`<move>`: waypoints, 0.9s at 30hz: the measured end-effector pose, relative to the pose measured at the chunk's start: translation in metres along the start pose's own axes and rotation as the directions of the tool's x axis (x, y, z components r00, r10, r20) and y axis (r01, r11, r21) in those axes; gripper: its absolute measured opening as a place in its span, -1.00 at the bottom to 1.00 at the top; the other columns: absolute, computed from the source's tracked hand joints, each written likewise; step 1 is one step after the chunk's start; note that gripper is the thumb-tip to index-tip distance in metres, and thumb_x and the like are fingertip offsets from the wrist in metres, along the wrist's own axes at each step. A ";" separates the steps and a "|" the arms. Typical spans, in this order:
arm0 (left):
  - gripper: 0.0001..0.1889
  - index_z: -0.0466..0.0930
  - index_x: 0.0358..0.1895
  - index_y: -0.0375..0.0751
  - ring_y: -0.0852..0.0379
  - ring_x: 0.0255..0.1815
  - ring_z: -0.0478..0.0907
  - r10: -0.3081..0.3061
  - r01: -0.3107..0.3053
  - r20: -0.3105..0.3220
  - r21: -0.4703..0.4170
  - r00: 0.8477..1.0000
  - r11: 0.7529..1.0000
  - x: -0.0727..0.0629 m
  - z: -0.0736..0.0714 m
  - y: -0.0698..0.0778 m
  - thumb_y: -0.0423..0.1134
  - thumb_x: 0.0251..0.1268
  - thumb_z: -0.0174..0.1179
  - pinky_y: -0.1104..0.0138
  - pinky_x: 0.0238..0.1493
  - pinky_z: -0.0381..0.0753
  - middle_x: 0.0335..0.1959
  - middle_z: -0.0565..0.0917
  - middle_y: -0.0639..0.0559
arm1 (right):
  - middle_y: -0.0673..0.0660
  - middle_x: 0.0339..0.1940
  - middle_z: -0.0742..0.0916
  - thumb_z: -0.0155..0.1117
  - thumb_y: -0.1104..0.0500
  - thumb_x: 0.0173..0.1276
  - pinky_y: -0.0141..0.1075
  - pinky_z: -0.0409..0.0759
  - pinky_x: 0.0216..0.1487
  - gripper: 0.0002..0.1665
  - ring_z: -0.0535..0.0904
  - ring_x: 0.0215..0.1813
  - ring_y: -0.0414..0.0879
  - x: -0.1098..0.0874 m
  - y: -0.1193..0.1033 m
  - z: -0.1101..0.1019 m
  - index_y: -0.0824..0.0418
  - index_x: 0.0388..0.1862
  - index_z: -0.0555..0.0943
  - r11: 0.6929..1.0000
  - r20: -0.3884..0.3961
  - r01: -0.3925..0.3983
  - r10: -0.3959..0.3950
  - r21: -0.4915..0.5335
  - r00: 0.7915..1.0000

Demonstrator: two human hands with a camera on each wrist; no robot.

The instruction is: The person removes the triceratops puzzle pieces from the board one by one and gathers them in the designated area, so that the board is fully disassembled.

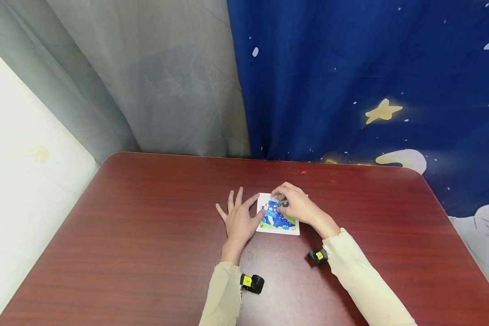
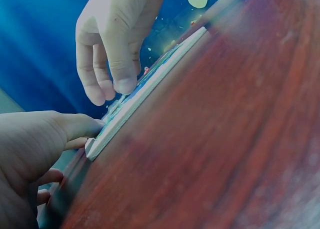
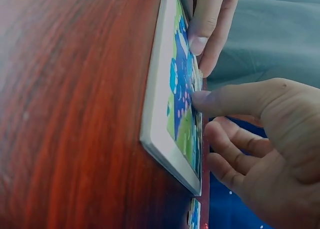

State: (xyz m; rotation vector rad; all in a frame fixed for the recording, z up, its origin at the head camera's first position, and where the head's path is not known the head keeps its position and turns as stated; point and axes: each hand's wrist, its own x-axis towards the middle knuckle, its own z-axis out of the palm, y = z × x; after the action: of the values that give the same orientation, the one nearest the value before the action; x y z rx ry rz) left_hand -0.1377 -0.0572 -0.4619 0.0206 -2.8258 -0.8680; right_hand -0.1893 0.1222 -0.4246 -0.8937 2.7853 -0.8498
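Red-brown surface: board lies between left hand, fingers spread, thumb on its left edge, and right hand, bent over its far side, grip indeterminable.

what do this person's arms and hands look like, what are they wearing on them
The left sleeve and right sleeve are long and pale beige. Beside each cuff is a small black device with a yellow label: the left device and the right device. The left hand and right hand wear no gloves.
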 end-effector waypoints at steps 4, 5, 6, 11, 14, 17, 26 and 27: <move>-0.50 0.55 0.16 0.17 -0.15 0.44 -0.06 0.005 -0.005 -0.008 0.003 1.000 1.000 0.000 0.001 0.000 0.06 0.08 0.27 -0.33 0.18 -0.42 0.40 0.21 -0.11 | 0.11 -0.26 0.60 0.41 0.34 0.04 -0.20 0.53 -0.14 -0.59 0.55 -0.23 -0.07 0.001 0.000 -0.003 0.33 -0.07 0.60 1.000 0.003 -0.005 0.005 -0.002 1.000; -0.50 0.55 0.16 0.17 -0.16 0.44 -0.06 0.006 -0.006 -0.009 0.001 1.000 1.000 0.000 0.000 0.000 0.06 0.08 0.28 -0.33 0.18 -0.42 0.40 0.21 -0.11 | 0.11 -0.27 0.60 0.41 0.33 0.04 -0.20 0.52 -0.15 -0.60 0.54 -0.23 -0.07 0.001 0.000 -0.004 0.33 -0.08 0.61 1.000 0.009 -0.013 0.013 -0.003 1.000; -0.50 0.55 0.16 0.17 -0.16 0.44 -0.06 0.006 -0.007 -0.009 -0.002 1.000 1.000 0.000 0.001 0.000 0.06 0.08 0.28 -0.33 0.18 -0.42 0.40 0.21 -0.11 | 0.11 -0.28 0.60 0.41 0.32 0.04 -0.21 0.52 -0.16 -0.62 0.53 -0.24 -0.06 0.001 0.000 -0.005 0.33 -0.10 0.61 1.000 0.018 -0.024 0.024 -0.004 1.000; -0.50 0.55 0.16 0.17 -0.15 0.44 -0.08 0.007 -0.007 -0.004 -0.006 1.000 1.000 -0.001 0.000 -0.001 0.06 0.08 0.27 -0.33 0.18 -0.43 0.40 0.20 -0.11 | 0.09 -0.31 0.59 0.44 0.27 0.03 -0.22 0.47 -0.18 -0.68 0.48 -0.26 -0.06 0.004 0.002 -0.009 0.30 -0.19 0.65 0.997 0.061 -0.075 0.074 0.005 0.995; -0.50 0.55 0.16 0.17 -0.15 0.44 -0.07 0.008 -0.008 -0.008 -0.005 1.000 1.000 -0.001 0.000 0.000 0.07 0.08 0.27 -0.33 0.18 -0.42 0.40 0.21 -0.11 | 0.08 -0.33 0.58 0.46 0.26 -0.01 -0.22 0.44 -0.17 -0.69 0.46 -0.26 -0.06 0.005 0.005 -0.011 0.27 -0.24 0.63 0.997 0.064 -0.071 0.070 0.015 0.995; -0.50 0.55 0.16 0.17 -0.15 0.44 -0.07 0.006 -0.006 -0.004 -0.005 1.000 1.000 -0.001 0.000 0.001 0.06 0.08 0.27 -0.33 0.18 -0.42 0.40 0.21 -0.11 | 0.09 -0.35 0.56 0.46 0.24 -0.03 -0.23 0.42 -0.20 -0.69 0.45 -0.27 -0.06 0.003 0.008 -0.014 0.25 -0.28 0.59 0.998 0.044 -0.061 0.060 0.030 0.997; -0.48 0.49 0.21 0.19 -0.15 0.44 -0.11 0.014 -0.014 0.016 -0.008 1.000 1.000 -0.002 -0.001 0.001 0.07 0.12 0.25 -0.33 0.17 -0.45 0.41 0.17 -0.11 | 0.11 -0.40 0.59 0.47 0.25 0.00 -0.26 0.46 -0.33 -0.63 0.49 -0.40 -0.08 -0.022 0.033 -0.040 0.26 -0.26 0.49 0.980 -0.064 -0.148 0.157 0.133 0.986; -0.48 0.49 0.21 0.20 -0.16 0.45 -0.11 0.016 -0.016 0.019 -0.012 1.000 1.000 -0.002 -0.001 0.001 0.07 0.12 0.25 -0.33 0.17 -0.45 0.42 0.17 -0.12 | 0.11 -0.40 0.60 0.47 0.26 0.01 -0.26 0.46 -0.33 -0.63 0.49 -0.41 -0.08 -0.026 0.037 -0.043 0.26 -0.25 0.50 0.975 -0.065 -0.168 0.178 0.143 0.982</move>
State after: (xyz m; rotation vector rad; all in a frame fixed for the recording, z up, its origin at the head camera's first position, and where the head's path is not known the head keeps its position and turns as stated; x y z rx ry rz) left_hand -0.1352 -0.0572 -0.4607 -0.0126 -2.8343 -0.8867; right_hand -0.1979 0.1824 -0.4100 -0.5989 2.7763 -1.0516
